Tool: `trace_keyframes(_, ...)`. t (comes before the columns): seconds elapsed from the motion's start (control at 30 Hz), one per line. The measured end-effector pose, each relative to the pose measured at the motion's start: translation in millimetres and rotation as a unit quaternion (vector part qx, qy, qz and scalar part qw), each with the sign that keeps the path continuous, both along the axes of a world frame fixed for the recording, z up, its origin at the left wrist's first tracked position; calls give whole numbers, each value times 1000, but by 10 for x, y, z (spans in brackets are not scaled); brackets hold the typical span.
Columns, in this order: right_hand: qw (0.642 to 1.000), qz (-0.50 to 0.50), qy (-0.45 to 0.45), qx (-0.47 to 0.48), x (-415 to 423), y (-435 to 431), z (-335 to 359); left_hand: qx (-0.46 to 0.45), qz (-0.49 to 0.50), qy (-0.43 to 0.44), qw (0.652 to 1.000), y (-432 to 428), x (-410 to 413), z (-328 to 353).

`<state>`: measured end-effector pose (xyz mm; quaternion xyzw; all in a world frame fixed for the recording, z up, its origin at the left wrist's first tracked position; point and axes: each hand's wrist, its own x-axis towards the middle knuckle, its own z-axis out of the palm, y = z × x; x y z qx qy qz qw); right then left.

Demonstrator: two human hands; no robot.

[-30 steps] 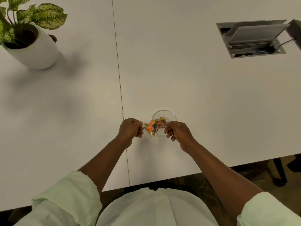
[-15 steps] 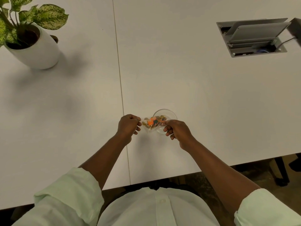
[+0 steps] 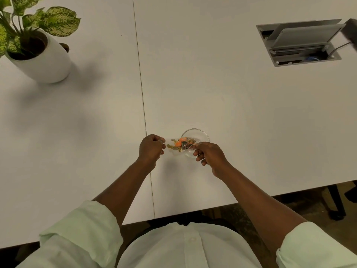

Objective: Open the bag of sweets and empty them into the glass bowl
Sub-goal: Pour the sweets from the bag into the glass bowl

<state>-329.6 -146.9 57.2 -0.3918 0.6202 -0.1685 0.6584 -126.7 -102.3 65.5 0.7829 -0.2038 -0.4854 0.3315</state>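
Your left hand [image 3: 151,147] and right hand [image 3: 209,154] each pinch an end of the bag of sweets [image 3: 180,145] with closed fingers, just over the glass bowl [image 3: 201,133], so next pull it open and tip.

White table [image 3: 212,84], white pot [image 3: 44,66] with speckled green leaves [image 3: 58,21], orange sweets [image 3: 181,141], pale-green sleeves [image 3: 85,229].
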Motion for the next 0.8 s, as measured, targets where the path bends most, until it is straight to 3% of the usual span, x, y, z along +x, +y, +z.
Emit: trace_keyframes(0.8,1000,15,9,-10,23,-84,-12,-2,-21,-22,1000,-31,62,-29)
